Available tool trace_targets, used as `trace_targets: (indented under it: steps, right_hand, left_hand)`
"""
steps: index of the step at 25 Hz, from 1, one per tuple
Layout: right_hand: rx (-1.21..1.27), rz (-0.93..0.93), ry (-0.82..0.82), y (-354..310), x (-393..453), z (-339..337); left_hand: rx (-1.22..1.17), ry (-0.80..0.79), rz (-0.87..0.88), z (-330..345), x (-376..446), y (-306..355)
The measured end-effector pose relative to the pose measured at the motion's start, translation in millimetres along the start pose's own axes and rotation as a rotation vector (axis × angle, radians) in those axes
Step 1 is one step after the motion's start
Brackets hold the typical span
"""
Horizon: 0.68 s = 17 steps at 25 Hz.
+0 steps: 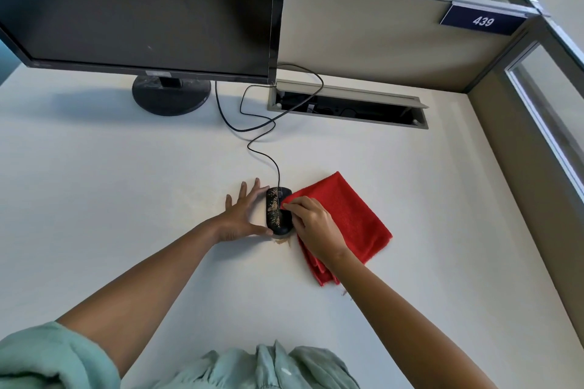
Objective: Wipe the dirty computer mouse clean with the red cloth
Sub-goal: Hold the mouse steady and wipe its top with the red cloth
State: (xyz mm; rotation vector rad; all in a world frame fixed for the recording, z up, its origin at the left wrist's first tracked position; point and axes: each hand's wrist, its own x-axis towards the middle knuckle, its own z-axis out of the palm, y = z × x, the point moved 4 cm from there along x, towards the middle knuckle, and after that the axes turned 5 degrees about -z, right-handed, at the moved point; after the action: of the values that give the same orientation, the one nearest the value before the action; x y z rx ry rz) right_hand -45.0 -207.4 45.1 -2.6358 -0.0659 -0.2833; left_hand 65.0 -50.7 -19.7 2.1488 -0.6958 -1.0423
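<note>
So the mouse (pixel 278 211) is sitting mid worktop (pixel 126 199), left hand (pixel 241 215) bracing it w/ fingers spread flat, right hand (pixel 316 226) pinching the cloth (pixel 350 221) corner. Grit's prob going to smear or spill off onto the worktop.

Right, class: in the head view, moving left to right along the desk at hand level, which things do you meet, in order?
Left hand → computer mouse → right hand → red cloth
</note>
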Motion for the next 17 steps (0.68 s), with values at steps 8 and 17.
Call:
trace_targets:
  steps: [8, 17]
  right_hand:
    - [-0.004, -0.127, -0.043, -2, -47, 8]
    - [0.102, 0.080, 0.040, 7, -31, 4]
  left_hand:
    - [-0.013, 0.011, 0.001, -2, -1, 2]
    - [-0.044, -0.002, 0.001, 0, -4, 6]
